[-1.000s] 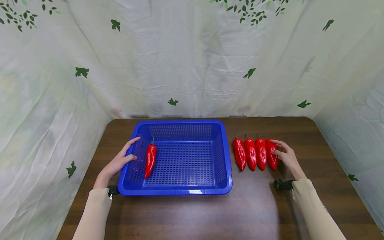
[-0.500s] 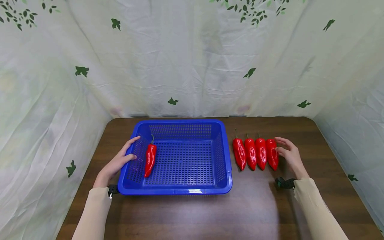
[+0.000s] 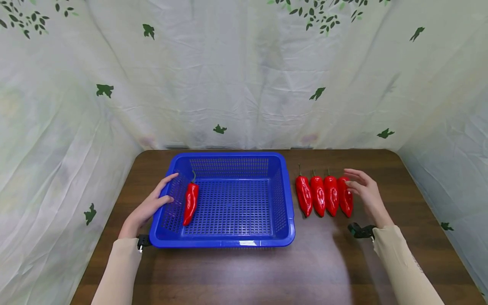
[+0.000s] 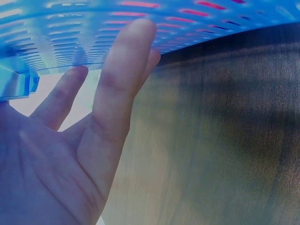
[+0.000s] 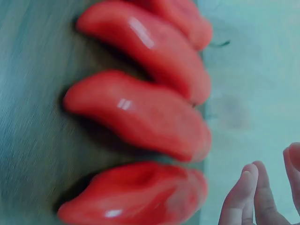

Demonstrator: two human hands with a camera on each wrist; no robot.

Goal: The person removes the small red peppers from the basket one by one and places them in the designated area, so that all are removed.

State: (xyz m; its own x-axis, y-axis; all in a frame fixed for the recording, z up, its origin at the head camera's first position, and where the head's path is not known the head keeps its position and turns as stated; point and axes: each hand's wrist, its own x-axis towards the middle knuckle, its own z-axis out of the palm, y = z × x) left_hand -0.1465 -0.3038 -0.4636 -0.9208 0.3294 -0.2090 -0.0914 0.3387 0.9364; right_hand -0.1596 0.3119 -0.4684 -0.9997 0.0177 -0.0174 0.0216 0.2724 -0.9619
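Observation:
Several glossy red chili peppers lie side by side on the table right of a blue plastic basket [image 3: 230,243]. My right hand [image 3: 367,195] hovers at the rightmost chili pepper [image 3: 346,201], thumb and fingers apart and nothing held. In the right wrist view its fingertips [image 5: 247,176] stand away from that chili pepper [image 5: 136,197]. My left hand [image 3: 146,209] holds the basket's left rim, thumb and index finger over the edge. Seen from the left wrist, other fingers [image 4: 117,79] lie against the slotted outer wall [image 4: 89,42]. Another red chili pepper [image 3: 191,203] lies inside, near the left wall.
The brown wooden table [image 3: 244,275] ends at the back against a pale curtain [image 3: 244,84] with green leaf prints. More curtain hangs at both sides. Three further chili peppers [image 3: 317,196] fill the row between the rightmost one and the basket.
My right hand has loosened from the rightmost chili pepper, drawn slightly right, then risen and moved a little away from me. The left hand and basket have stayed put.

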